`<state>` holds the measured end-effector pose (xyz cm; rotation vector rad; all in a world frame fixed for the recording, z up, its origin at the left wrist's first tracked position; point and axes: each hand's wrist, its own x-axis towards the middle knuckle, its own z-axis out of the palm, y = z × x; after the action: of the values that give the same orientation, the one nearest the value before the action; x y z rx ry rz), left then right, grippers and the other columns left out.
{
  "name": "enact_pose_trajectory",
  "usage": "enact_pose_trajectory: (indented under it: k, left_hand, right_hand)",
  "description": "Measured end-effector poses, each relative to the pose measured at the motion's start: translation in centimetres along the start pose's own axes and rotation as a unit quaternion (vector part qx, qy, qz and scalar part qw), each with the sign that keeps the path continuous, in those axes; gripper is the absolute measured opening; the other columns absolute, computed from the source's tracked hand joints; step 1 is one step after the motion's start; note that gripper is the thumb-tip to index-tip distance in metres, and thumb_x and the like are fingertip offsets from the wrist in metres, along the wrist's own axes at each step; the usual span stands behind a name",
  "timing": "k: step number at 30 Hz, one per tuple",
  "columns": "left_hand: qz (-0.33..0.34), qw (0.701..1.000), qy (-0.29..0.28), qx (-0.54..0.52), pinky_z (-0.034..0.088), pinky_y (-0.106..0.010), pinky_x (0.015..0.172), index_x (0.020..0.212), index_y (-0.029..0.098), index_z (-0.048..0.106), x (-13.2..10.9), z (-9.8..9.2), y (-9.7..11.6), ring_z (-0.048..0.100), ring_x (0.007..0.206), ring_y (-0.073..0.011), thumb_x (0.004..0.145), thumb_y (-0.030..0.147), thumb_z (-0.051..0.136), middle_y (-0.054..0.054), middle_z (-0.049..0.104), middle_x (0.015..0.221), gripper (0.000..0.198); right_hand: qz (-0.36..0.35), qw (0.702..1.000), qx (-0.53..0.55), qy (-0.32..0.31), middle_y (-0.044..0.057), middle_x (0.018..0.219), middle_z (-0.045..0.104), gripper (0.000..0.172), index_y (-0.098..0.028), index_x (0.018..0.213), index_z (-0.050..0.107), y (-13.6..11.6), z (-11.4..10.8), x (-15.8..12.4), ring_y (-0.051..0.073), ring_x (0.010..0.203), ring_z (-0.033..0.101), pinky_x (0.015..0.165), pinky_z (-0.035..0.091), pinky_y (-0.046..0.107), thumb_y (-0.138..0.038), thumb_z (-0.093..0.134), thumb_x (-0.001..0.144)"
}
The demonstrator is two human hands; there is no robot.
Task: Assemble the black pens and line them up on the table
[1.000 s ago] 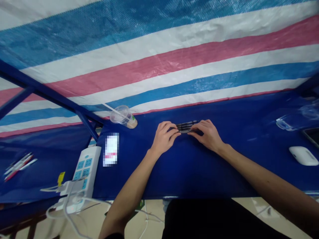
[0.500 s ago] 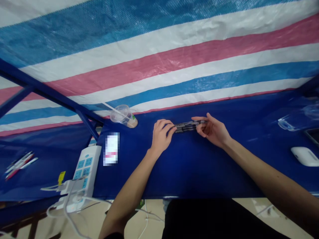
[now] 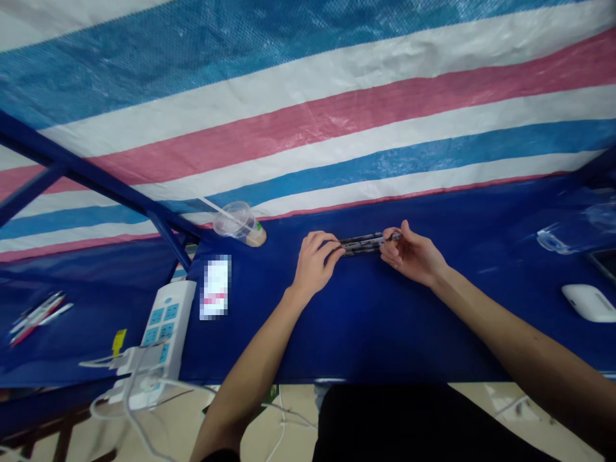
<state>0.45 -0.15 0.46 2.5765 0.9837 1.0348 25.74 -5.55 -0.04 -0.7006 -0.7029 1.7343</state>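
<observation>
Handling, two-handed: one bundle of dark rods (image 3: 362,245), slender and pen-like, exact count not clear. Location: on or just above the blue tabletop (image 3: 359,321), beyond the wearer's body at twelve o'clock.

Left hand (image 3: 315,262): at nine o'clock of the bundle, thumb and fingers closed on its near end. Right hand (image 3: 412,256): at three o'clock, fingers curled against the other end, thumb raised; whether it grips or merely steadies cannot be told.

Progress, as judged: work appears partway. Done: rods gathered and laid roughly parallel. Left: the row looks loose, with a narrow gap under the uppermost rod towards three o'clock; evenness of the ends is hidden by the fingers. Bundle not yet let go.

Surroundings, by clock from the bundle:
- Between nine and ten: clear plastic cup (image 3: 233,221), tilted, with white straw (image 3: 215,207).
- Between eight and nine: pixelated bright rectangle (image 3: 215,287); farther off, loose pens (image 3: 36,319), apart from the bundle.
- Eight: white power strip (image 3: 177,321), plugs fitted.
- Three: clear plastic item (image 3: 558,239), form unclear.
- Between three and four: white rounded case (image 3: 588,303).
- Twelve: striped sheet (image 3: 312,138).
</observation>
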Motion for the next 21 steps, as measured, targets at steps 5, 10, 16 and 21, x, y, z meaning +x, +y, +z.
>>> enact_pose_trajectory:
  k: [5, 10, 16, 21]
  left_hand:
    - [0.000, 1.000, 0.003, 0.002, 0.049, -0.044, 0.097, 0.101, 0.022, 0.072, 0.0, 0.0, 0.0, 0.059, 0.109, -0.0228, 0.102, 0.033, 0.060, -0.006, 0.071, 0.109, 0.016]
    - [-0.021, 1.000, 0.002, 0.018, 0.049, -0.046, 0.098, 0.102, 0.023, 0.074, 0.3, -0.1, -0.6, 0.059, 0.110, -0.0240, 0.101, 0.035, 0.062, -0.006, 0.071, 0.109, 0.017]
    - [-0.024, 0.999, -0.015, 0.046, 0.046, -0.044, 0.096, 0.106, 0.027, 0.076, 1.9, -1.1, -2.1, 0.060, 0.109, -0.0235, 0.101, 0.037, 0.061, -0.005, 0.071, 0.111, 0.019]
    - [-0.007, 0.992, -0.085, 0.090, 0.045, -0.042, 0.093, 0.116, 0.027, 0.075, 3.3, -1.2, -3.9, 0.059, 0.108, -0.0237, 0.104, 0.032, 0.056, -0.006, 0.071, 0.114, 0.024]
  right_hand:
    - [-0.020, 0.999, -0.044, 0.012, -0.003, 0.052, 0.044, 0.038, -0.024, 0.082, 0.068, 0.0, 0.1, 0.0, 0.014, 0.048, 0.034, 0.051, 0.031, 0.031, -0.059, 0.062, 0.095]
    - [-0.029, 0.980, -0.188, 0.062, 0.002, 0.064, 0.061, 0.047, -0.021, 0.099, 0.073, -0.9, 0.0, 0.0, 0.016, 0.053, 0.049, 0.052, 0.037, 0.033, -0.065, 0.057, 0.094]
    - [-0.139, 0.890, -0.425, 0.093, 0.004, 0.079, 0.074, 0.032, -0.022, 0.100, 0.071, -2.4, -1.2, 1.7, 0.018, 0.066, 0.064, 0.065, 0.050, 0.033, -0.051, 0.072, 0.087]
    - [-0.190, 0.781, -0.581, 0.130, 0.004, 0.083, 0.076, 0.021, -0.023, 0.086, 0.074, -2.1, -2.5, 4.2, 0.022, 0.076, 0.067, 0.073, 0.050, 0.037, -0.043, 0.067, 0.091]
